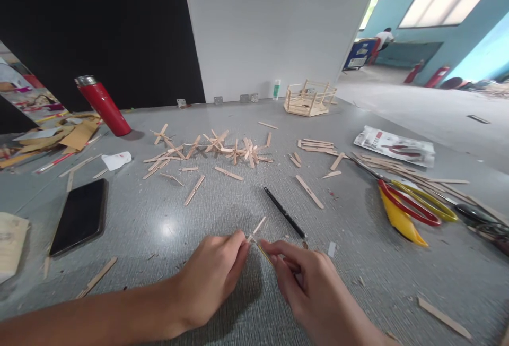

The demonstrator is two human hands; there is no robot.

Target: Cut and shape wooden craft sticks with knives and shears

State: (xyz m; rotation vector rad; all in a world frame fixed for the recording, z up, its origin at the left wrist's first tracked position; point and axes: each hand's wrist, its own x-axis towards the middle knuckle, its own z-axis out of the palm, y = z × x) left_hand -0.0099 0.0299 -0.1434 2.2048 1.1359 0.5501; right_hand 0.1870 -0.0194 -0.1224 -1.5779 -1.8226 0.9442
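My left hand (218, 266) pinches a small wooden craft stick (259, 225), whose free end points up and away to the right. My right hand (304, 277) is closed round a thin tool with a yellowish edge (264, 253); its tip meets the stick close to my left fingertips. The tool's exact kind is too small to tell, and most of it is hidden in my fingers. Just beyond my hands lies a black pen (284, 212). A loose craft stick (309, 192) is to the pen's right.
Star-shaped clusters of craft sticks (234, 150) spread across the middle. Red-and-yellow scissors (413, 202) lie at right, beside a white packet (395, 146). At left are a phone (79, 216) and a red flask (103, 106). A stick-built frame (310, 99) and a glue bottle (277, 89) stand behind.
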